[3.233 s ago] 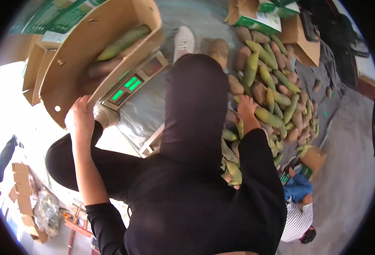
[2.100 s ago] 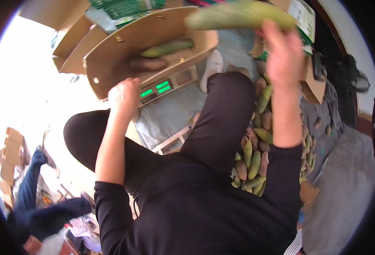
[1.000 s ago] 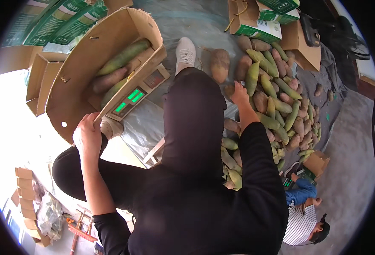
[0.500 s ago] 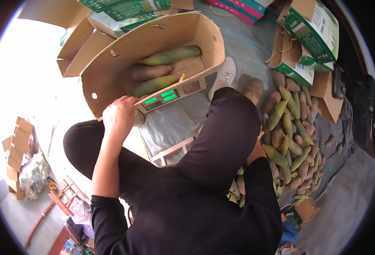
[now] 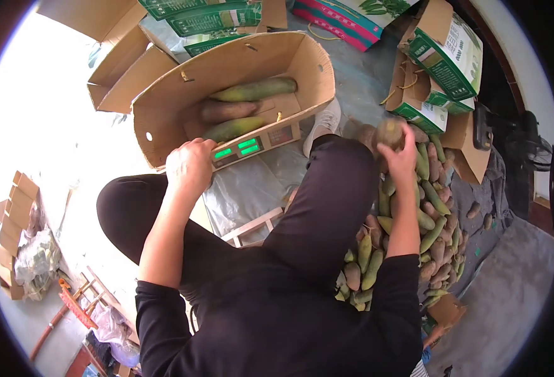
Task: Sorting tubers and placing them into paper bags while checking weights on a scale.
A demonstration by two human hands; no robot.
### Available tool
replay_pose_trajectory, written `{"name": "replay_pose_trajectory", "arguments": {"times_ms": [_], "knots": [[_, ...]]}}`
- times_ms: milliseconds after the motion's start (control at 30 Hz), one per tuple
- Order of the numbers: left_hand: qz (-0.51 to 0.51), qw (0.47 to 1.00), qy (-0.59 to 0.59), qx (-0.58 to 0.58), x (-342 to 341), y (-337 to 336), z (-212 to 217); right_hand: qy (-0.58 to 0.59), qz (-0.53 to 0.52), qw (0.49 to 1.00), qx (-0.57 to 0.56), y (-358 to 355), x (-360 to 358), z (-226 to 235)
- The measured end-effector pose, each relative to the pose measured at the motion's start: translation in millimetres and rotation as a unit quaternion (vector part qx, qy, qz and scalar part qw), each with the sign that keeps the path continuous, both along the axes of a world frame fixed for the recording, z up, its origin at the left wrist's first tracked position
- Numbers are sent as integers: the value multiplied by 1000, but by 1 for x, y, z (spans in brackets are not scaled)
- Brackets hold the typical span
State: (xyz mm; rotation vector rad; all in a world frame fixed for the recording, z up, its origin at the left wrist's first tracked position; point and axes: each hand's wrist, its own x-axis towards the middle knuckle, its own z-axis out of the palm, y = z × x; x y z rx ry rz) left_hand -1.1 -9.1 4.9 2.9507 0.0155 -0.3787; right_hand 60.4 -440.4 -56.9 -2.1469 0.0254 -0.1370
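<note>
Right grip [image 5: 402, 158] pinches a blunt brown root [image 5: 389, 131] between thumb and fingers, at the far end of the root pile [image 5: 439, 251]; cannot tell if lifted clear. Judged dense, stiff, fairly heavy, dry-skinned, bruisable; best held round its thick middle. Left grip [image 5: 190, 166] lies on the near rim of the carton [image 5: 239, 66]; finger closure cannot be told. Root blurred; scale [image 5: 281, 135] mostly hidden.
</note>
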Motion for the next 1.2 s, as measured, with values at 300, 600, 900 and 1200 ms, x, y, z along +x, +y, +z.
{"name": "replay_pose_trajectory", "arguments": {"times_ms": [300, 600, 900, 1200], "knots": [[-14, 1000, -10, 15, 1, -5, 4, -203, 184, 962, -6, 119, 64, 150], [8, 999, 23, 26, 2, -8, 10, -210, 247, 916, -239, 179, 76, 99], [3, 999, 17, 40, 2, -11, 8, 15, 72, 996, -44, 22, 26, 52], [-40, 998, -20, -32, 5, 10, -21, 228, -52, 932, -277, -86, -171, -97]]}}
